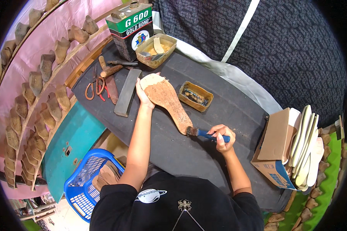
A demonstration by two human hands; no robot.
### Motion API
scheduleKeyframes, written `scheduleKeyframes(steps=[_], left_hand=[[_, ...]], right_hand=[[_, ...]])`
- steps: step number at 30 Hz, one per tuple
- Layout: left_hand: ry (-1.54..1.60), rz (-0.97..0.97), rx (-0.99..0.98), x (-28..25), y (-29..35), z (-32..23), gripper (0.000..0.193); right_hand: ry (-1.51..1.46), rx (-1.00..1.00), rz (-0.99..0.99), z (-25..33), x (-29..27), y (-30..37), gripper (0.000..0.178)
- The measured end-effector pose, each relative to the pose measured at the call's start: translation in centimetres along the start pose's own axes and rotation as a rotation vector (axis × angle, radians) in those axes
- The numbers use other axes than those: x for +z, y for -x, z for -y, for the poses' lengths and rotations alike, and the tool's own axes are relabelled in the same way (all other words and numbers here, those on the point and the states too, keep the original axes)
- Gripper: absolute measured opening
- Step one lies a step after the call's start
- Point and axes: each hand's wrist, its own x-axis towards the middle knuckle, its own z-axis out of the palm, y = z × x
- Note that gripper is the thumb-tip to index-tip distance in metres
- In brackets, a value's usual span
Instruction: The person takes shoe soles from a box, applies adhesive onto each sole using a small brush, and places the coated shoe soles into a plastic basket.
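Observation:
A brown shoe sole piece [164,96] with a paler toe end slants over the dark worktable. My left hand [144,95] grips its wide end from the left side, thumb and fingers partly hidden behind it. In my right hand [222,138] is a blue-handled brush [204,133], held by the handle's far end. The dark bristles touch the narrow heel end of the sole piece. Just beyond the piece sits a small yellowish tub [209,94] with dark residue inside.
A sharpening-stone-like grey block [128,92], scissors [98,85] and a hammer [110,71] lie at left. Behind them stand a metal can [123,40] and a tub of yellowish paste [173,43]. A cardboard box [272,144] of pale soles is at right; a blue basket [74,184] sits lower left.

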Motion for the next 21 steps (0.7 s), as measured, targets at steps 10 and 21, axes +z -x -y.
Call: scheduleKeyframes(steps=[10, 21], left_hand=[[0.019, -0.019, 0.009, 0.1, 0.2, 0.0, 0.069], [0.023, -0.030, 0.005, 0.7, 0.1, 0.1, 0.070]], right_hand=[[-0.090, 0.075, -0.103, -1.5, -0.6, -1.3, 0.023], [-0.136, 0.217, -0.476, -6.3, 0.8, -5.6, 0.019]])
